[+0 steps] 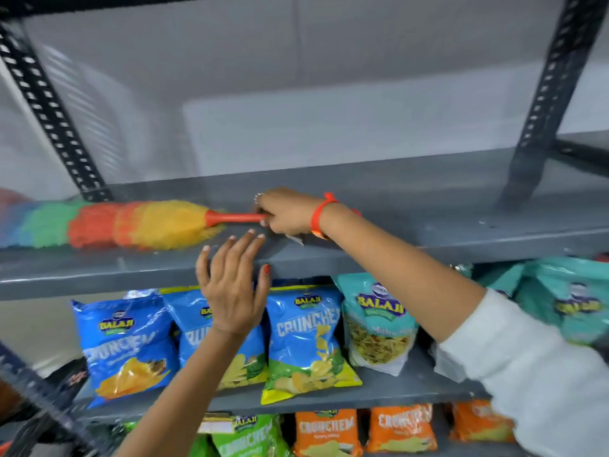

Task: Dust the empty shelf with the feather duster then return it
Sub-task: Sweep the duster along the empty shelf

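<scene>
A rainbow feather duster (125, 224) with an orange-red handle lies across the left half of the grey empty shelf (428, 206). Its fluffy head points left and runs past the frame edge. My right hand (285, 212) grips the handle's end, with a red band on the wrist. My left hand (230, 288) is open, fingers spread straight, in front of the shelf's front lip just below the duster. Whether it touches the lip I cannot tell.
Black perforated uprights stand at the left (49, 110) and right (547, 94) of the shelf. Below are blue chip bags (125, 344), a teal snack bag (379, 324) and, lower still, orange bags (398, 430). A white wall is behind.
</scene>
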The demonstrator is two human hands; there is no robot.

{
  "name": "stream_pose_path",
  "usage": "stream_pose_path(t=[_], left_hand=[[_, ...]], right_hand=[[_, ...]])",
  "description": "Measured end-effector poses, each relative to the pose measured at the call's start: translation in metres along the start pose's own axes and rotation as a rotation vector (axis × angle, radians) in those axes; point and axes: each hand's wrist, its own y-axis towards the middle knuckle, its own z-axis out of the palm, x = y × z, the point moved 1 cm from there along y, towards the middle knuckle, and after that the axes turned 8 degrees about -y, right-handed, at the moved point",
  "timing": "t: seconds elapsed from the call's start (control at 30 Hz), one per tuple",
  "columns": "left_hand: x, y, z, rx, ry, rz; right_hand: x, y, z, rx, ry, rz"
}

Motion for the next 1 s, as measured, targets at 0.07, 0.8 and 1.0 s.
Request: stream_pose_path(t=[0.07,0.8,1.0], left_hand=[[0.003,-0.001,0.001,-0.01,0.016,0.007],[0.004,-0.002,0.004,-0.016,0.036,0.048],[0.002,0.0,0.001,0.047,0.041,0.008]], right_hand=[[0.005,-0.004,-0.001,-0.054,-0.038,0.016],[-0.098,-0.025,0.003,-0.089,-0.328,0.063],[-0.136,-0.012,-0.006,-0.247,-0.385,0.174]])
